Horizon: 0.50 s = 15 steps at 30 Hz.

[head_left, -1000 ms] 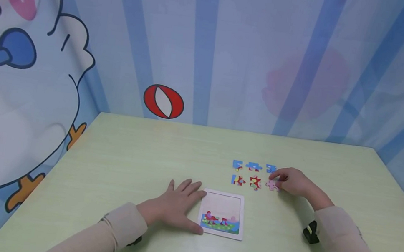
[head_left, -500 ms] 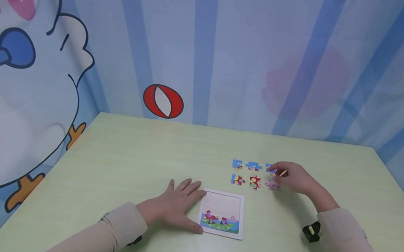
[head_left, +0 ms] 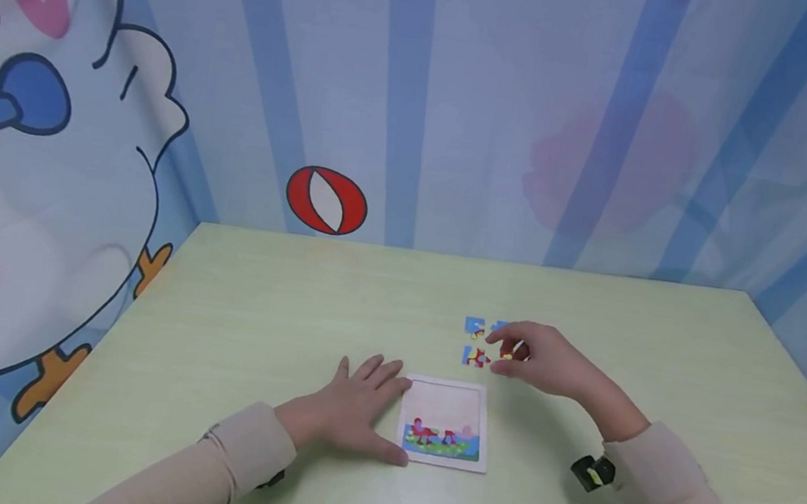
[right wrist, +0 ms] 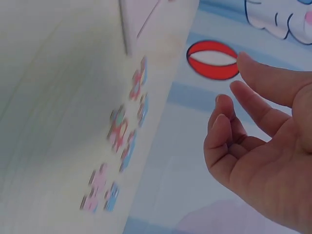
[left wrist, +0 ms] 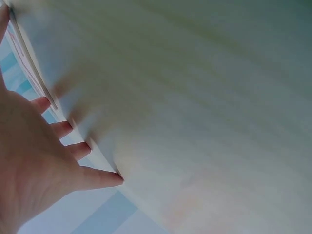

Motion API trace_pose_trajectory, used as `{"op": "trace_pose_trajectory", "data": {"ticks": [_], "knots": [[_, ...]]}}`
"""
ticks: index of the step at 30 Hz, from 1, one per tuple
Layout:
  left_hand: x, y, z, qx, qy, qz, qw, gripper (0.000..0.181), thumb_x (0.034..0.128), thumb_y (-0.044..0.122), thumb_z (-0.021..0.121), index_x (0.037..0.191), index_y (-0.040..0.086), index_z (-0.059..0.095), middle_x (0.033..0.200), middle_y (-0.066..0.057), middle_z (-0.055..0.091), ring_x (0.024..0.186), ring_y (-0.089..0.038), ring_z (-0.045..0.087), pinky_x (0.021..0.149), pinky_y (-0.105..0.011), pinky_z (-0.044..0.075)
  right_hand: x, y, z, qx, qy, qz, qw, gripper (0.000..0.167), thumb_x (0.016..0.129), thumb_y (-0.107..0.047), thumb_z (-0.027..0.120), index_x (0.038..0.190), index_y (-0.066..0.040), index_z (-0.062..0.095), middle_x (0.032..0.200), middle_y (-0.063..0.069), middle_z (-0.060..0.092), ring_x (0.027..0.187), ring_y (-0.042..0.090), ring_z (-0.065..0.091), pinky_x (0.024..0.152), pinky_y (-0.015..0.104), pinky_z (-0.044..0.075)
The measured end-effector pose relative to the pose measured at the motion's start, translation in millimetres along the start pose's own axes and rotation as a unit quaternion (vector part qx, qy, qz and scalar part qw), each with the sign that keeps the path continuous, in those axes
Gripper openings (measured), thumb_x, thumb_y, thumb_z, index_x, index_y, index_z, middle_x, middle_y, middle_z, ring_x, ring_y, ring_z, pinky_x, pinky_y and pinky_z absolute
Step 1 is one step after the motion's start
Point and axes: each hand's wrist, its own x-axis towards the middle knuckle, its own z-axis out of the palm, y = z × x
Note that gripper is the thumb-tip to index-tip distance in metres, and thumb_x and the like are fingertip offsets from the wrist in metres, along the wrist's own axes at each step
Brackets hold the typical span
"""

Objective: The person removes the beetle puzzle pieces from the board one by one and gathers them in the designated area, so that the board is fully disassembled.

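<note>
A square puzzle tray (head_left: 444,398) lies flat, its lower strip filled with a colourful picture. My left hand (head_left: 348,415) rests at its left side, fingers spread, with thumb and a fingertip touching the frame. Above the loose jigsaw pieces hovers my right hand (head_left: 549,361), thumb and forefinger apart and nothing between them. To its left show a blue corner piece (head_left: 473,325) and a red-and-blue piece (head_left: 474,357). In the head view it hides pieces on the right. The right wrist view shows them on the table, including a pink piece (right wrist: 95,192) and a red piece (right wrist: 117,130).
The pale table (head_left: 277,295) reaches back to a blue striped backdrop (head_left: 459,107) printed with a red ball (head_left: 327,200) and a large white bird (head_left: 19,238). A black wrist device (head_left: 594,473) sits under the right sleeve.
My right hand has moved left from the right-hand pieces to over the middle of the group. My left hand and the tray have stayed put.
</note>
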Motion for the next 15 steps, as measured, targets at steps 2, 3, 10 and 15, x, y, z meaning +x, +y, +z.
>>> {"op": "trace_pose_trajectory", "data": {"ticks": [2, 3, 10, 15], "knots": [[0.3, 0.4, 0.2, 0.000, 0.001, 0.000, 1.0000, 0.104, 0.0782, 0.077, 0.062, 0.157, 0.016, 0.029, 0.168, -0.009, 0.017, 0.155, -0.039, 0.011, 0.114, -0.075, 0.010, 0.6, -5.9, 6.0, -0.003, 0.000, -0.005, 1.0000, 0.034, 0.090, -0.011, 0.073, 0.120, 0.003, 0.065, 0.098, 0.012, 0.064, 0.078, 0.015, 0.059, 0.070, 0.030, 0.051], [0.4, 0.6, 0.3, 0.000, 0.002, 0.000, 1.0000, 0.104, 0.0780, 0.077, 0.062, 0.156, 0.016, 0.030, 0.168, -0.010, 0.018, 0.155, -0.039, 0.011, 0.114, -0.075, 0.011, 0.7, -9.1, 9.2, -0.005, -0.001, -0.006, 1.0000, 0.033, 0.090, -0.011, 0.073, 0.119, 0.003, 0.065, 0.099, 0.012, 0.065, 0.079, 0.016, 0.059, 0.070, 0.030, 0.051], [0.9, 0.9, 1.2, 0.002, 0.006, -0.001, 1.0000, 0.104, 0.0774, 0.078, 0.061, 0.156, 0.016, 0.032, 0.167, -0.010, 0.020, 0.154, -0.039, 0.013, 0.114, -0.075, 0.012, -0.1, -29.4, 35.8, 0.005, -0.033, -0.012, 0.9994, 0.034, 0.088, -0.013, 0.076, 0.118, 0.000, 0.067, 0.101, 0.012, 0.067, 0.085, 0.017, 0.061, 0.074, 0.027, 0.052], [0.9, 0.6, 1.0, 0.005, 0.006, 0.001, 1.0000, 0.104, 0.0777, 0.078, 0.060, 0.155, 0.016, 0.032, 0.167, -0.010, 0.020, 0.154, -0.040, 0.014, 0.113, -0.076, 0.013, 0.1, -40.4, 53.4, 0.028, -0.059, -0.002, 0.9978, 0.035, 0.087, -0.014, 0.077, 0.118, -0.002, 0.067, 0.098, 0.008, 0.067, 0.085, 0.015, 0.062, 0.075, 0.026, 0.052]]}}
